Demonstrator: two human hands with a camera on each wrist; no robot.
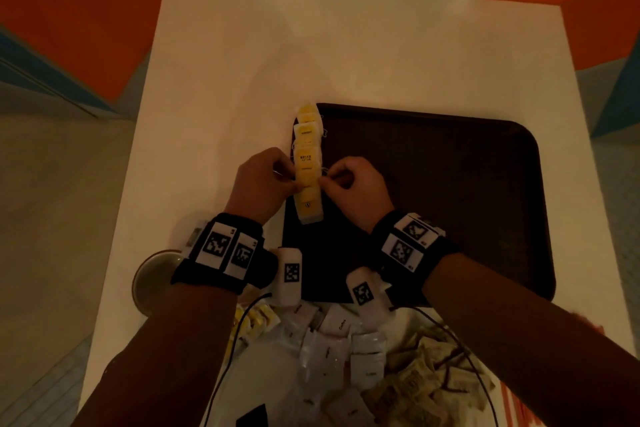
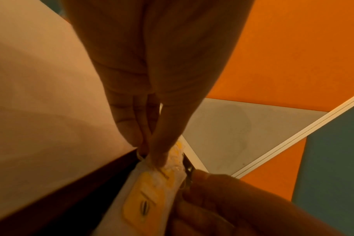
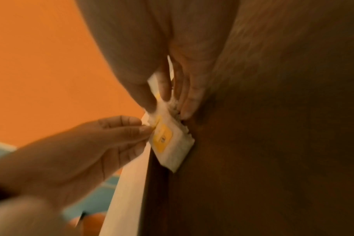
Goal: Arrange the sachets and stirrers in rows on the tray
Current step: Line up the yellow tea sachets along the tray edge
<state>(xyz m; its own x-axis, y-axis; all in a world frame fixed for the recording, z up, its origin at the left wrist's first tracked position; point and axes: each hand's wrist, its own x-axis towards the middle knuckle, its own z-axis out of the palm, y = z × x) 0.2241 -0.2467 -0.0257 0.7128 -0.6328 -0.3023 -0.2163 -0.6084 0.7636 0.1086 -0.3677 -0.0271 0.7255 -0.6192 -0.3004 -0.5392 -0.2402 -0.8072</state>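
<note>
Loose sachets point(image 1: 346, 350) crowd the near worktop point(image 1: 242, 45); left hand point(image 1: 258, 180) and right hand point(image 1: 353, 189) each pinch the yellow sachet row point(image 1: 307, 163) along the tray point(image 1: 450, 184) edge.

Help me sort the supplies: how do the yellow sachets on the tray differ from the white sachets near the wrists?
The yellow sachets lie in one overlapping row along the tray's left edge, both hands pinching them; the white sachets lie in a loose heap off the tray, untouched. Yellow sachets carry yellow labels; white sachets are plain with small print. Both are small flat packets.

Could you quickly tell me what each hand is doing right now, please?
Left hand: pinching the left edge of the yellow sachet row.
Right hand: pinching the row's right edge, over the tray.
</note>
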